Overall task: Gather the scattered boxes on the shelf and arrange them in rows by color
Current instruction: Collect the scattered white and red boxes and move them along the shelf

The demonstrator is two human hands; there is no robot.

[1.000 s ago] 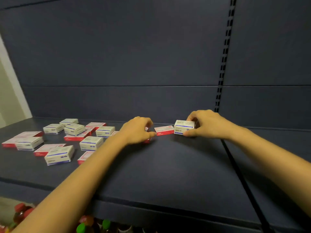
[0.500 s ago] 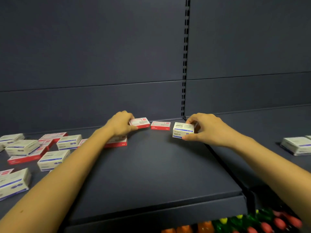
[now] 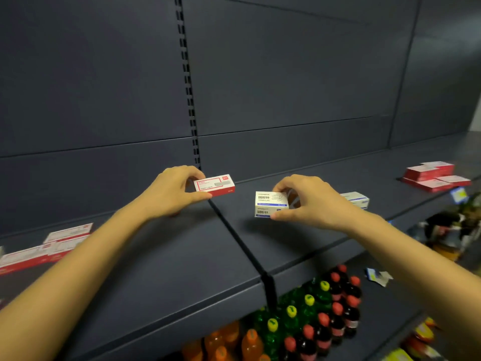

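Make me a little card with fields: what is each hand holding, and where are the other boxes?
Left hand: grips a red box
Right hand: grips a white and blue box
Shelf, far right: pile of red boxes
Behind right hand: second white and blue box
Left edge: more red boxes
Underneath: drink bottles

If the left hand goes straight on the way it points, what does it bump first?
Probably the shelf's dark back wall, just behind the red box the left hand holds. Nothing else shows between them, though depth is unclear.
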